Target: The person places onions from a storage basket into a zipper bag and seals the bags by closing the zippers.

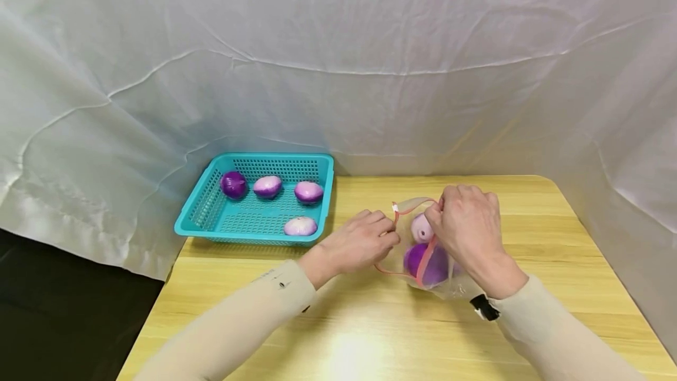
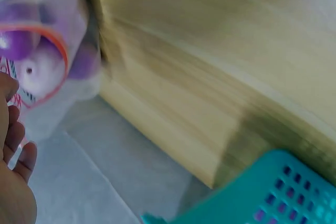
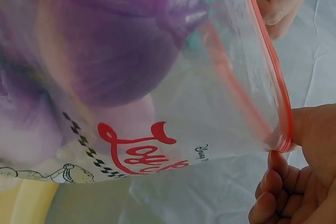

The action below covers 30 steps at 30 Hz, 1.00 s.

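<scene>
A clear zip bag [image 1: 449,290] with a red-orange zip edge stands on the table, its mouth spread toward the left. Inside it are several red onions, among them a deep purple one [image 1: 418,258] and a paler one [image 1: 421,228]. My right hand [image 1: 471,234] pinches the bag's rim between thumb and forefinger, seen closely in the right wrist view. On the opposite side of the mouth, my left hand [image 1: 365,241] holds the rim with curled fingers. Red lettering [image 3: 149,156] and a checkered line show on the bag's side.
A turquoise perforated basket [image 1: 185,222] stands at the table's back left. Several more red onions lie in it, one dark purple [image 1: 233,184] and others paler, such as the onion [image 1: 300,226] near its front. Grey-white fabric [image 1: 338,104] hangs behind the wooden table [image 1: 529,251].
</scene>
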Tool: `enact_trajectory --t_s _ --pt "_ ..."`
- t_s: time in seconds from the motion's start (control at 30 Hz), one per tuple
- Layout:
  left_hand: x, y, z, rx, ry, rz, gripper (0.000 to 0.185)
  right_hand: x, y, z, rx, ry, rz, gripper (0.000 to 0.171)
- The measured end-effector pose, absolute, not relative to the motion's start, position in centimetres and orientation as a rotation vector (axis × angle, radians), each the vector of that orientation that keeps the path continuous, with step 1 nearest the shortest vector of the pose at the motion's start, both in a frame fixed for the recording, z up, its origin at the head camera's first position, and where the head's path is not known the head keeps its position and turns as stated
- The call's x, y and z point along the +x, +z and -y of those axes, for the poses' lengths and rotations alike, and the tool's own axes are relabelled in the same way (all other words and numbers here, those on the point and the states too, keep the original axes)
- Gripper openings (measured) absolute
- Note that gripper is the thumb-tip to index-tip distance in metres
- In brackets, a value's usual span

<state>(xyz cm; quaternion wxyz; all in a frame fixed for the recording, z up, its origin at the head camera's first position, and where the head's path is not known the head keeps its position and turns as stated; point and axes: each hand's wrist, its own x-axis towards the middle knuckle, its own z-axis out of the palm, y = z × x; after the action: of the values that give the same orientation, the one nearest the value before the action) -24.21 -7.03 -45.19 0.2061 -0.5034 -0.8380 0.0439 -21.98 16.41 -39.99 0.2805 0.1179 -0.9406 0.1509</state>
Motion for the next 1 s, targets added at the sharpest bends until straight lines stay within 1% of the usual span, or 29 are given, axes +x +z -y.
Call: enact_trajectory --t_s 0.07,0.3,0.43,0.7,0.87,1.0 --pt "-24.5 -44.9 7.8 -1.363 0.110 2.359 0.012 -21.9 -40.0 -16.6 0.317 0.405 2.524 0.018" --pt "-25.1 -44.2 10.8 -1.234 0.070 2.407 0.017 -21.7 -40.1 -17.1 0.358 0.386 2.476 0.018" --pt "-25.3 -44.0 12.6 -1.175 0.099 2.432 0.015 -21.7 -40.2 -17.2 0.361 0.380 2.470 0.019" --pt "-25.8 -43.5 15.9 -1.105 0.120 2.452 0.015 -21.5 -40.4 -17.1 0.357 0.379 2.465 0.018" --pt "-26.0 -43.1 17.6 -1.068 0.093 2.450 0.011 -21.4 -40.5 -16.9 0.358 0.372 2.460 0.017" --pt "-26.3 -42.7 19.1 -1.030 0.036 2.465 0.014 -21.3 -40.6 -16.8 0.370 0.363 2.443 0.017"
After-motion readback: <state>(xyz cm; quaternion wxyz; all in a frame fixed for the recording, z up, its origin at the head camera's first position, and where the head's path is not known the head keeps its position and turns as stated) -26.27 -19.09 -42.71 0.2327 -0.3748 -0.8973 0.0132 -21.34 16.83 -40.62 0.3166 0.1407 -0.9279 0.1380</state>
